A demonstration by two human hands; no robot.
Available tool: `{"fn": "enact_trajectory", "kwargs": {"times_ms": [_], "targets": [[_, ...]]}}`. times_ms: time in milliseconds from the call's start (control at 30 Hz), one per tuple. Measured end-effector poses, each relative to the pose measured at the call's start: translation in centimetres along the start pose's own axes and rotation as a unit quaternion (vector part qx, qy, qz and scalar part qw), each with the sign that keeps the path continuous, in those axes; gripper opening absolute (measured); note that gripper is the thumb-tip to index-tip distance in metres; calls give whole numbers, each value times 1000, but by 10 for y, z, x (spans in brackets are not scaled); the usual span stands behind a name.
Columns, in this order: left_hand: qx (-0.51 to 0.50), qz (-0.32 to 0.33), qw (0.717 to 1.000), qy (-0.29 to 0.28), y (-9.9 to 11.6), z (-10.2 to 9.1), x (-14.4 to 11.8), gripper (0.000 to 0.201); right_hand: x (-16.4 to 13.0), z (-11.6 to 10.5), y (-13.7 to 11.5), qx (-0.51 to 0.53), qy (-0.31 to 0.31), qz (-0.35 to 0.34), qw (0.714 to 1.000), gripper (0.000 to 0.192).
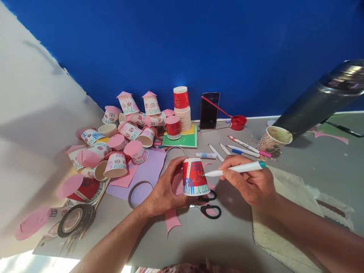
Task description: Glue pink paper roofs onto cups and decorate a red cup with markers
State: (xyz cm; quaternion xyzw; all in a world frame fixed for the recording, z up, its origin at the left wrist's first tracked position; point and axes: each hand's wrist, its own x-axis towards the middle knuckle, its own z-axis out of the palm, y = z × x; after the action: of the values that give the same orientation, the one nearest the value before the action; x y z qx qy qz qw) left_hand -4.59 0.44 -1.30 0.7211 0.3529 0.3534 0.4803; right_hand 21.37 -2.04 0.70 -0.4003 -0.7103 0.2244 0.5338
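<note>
On red cup (194, 176), unreadable blue scribbles

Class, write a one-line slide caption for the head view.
Left hand holds an upturned red paper cup while the right hand touches a pen to it.

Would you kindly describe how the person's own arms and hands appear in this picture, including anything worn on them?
Both forearms enter from the bottom edge and are bare: no sleeves, gloves, watch or bracelet show. The left hand and the right hand show no rings on the visible fingers. Nails look short and unpainted, though they are small in the frame. A patch of patterned fabric sits at the bottom edge, too little to identify.
</note>
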Motion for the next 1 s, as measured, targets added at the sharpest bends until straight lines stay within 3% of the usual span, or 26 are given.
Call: {"fn": "enact_trajectory", "kwargs": {"times_ms": [167, 500, 733, 1000], "targets": [[-28, 0, 1000, -5, -1, 1, 1, 93, 1, -2, -1, 53, 6, 39, 998, 13], [-50, -32, 998, 4, 3, 3, 0, 98, -2, 1, 0, 32, -33, 11, 999, 13], [-12, -24, 1000, 14, 3, 3, 0, 96, -6, 0, 0, 53, -68, 2, 996, 11], [-88, -33, 996, 7, -2, 6, 1, 100, 1, 6, 19, 64, 54, 47, 995, 15]]}}
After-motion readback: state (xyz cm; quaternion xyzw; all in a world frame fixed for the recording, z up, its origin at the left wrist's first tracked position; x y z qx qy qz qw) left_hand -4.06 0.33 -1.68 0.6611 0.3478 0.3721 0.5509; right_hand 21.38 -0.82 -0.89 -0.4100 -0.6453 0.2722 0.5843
